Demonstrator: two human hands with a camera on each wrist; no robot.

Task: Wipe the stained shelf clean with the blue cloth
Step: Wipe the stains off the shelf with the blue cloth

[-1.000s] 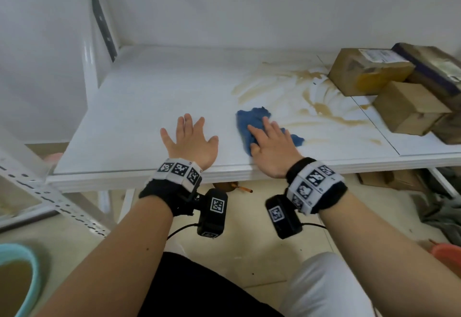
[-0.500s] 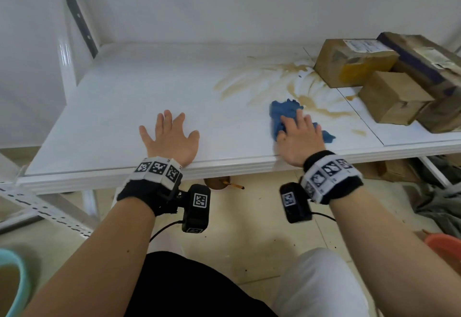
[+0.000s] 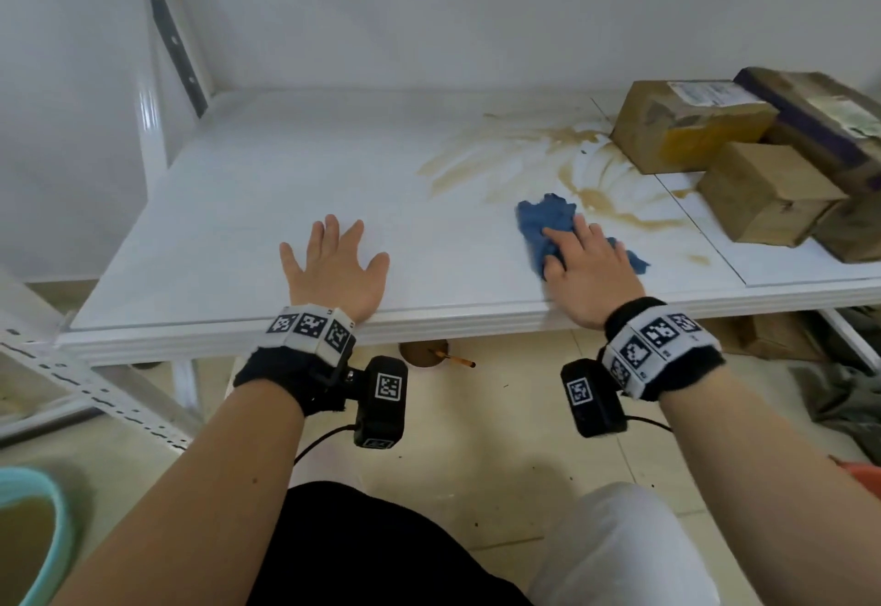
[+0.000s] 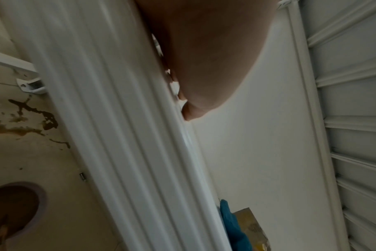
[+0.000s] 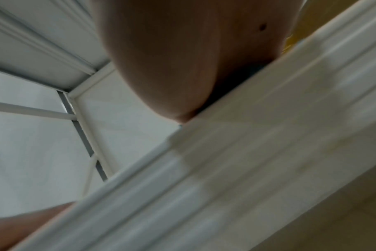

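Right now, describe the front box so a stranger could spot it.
Find the white shelf; at its right end sit brown boxes beside a brown stain. The front box is the small plain one nearest the right hand. Unlike the box behind it, it has no label or yellow patch.

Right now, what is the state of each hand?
Left hand: open, flat on the shelf, holding nothing.
Right hand: open, pressing the blue cloth onto the shelf.

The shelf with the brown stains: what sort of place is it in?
Probably a storeroom. The white metal shelf holds taped cardboard boxes, more clutter lies on the tiled floor below, and a basin of murky water stands nearby.
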